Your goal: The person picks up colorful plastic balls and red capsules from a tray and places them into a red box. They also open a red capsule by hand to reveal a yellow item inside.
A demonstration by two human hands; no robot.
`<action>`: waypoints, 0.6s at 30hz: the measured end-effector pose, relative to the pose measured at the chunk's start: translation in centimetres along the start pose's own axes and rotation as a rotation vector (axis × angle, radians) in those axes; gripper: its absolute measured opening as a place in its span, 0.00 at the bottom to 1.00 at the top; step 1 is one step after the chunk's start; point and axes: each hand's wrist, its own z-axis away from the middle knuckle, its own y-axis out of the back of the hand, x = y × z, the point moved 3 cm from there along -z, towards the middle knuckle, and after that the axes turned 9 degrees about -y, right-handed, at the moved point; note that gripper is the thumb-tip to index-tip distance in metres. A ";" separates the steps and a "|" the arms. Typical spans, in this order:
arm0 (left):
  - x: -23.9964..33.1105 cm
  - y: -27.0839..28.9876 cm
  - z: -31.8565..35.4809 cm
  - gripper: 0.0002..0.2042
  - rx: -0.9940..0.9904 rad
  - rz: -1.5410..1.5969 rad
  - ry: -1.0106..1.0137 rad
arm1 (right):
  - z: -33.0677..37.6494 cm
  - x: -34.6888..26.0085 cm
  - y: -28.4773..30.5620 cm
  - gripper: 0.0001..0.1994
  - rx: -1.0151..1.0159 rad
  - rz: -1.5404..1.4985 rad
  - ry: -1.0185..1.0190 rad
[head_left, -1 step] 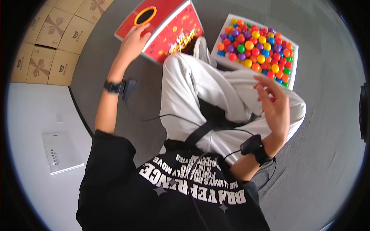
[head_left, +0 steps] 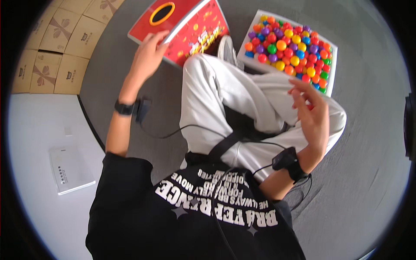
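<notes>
My left hand rests its outstretched fingers at the near edge of a red box with a grey-white rim. The box's top has a round black hole framed by an orange ring, just beyond my fingertips. Above my bent knee, my right hand is curled round a small red ball; only a sliver of it shows between the fingers. Ahead of that hand lies a white tray heaped with small balls in red, orange, yellow, green, blue and purple.
I sit on the grey floor with legs crossed, one shoe between box and tray. Cardboard cartons are stacked at the far left beside a white wall. Black cables run from both wrist devices across my lap.
My left hand has slid slightly nearer along the box, away from the orange ring. The right hand has shifted slightly to the right, the red ball still in its fingers.
</notes>
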 end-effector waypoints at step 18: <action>8.7 -8.0 33.6 0.08 -0.849 0.551 0.566 | -0.8 1.4 0.1 0.13 -0.096 -0.037 0.066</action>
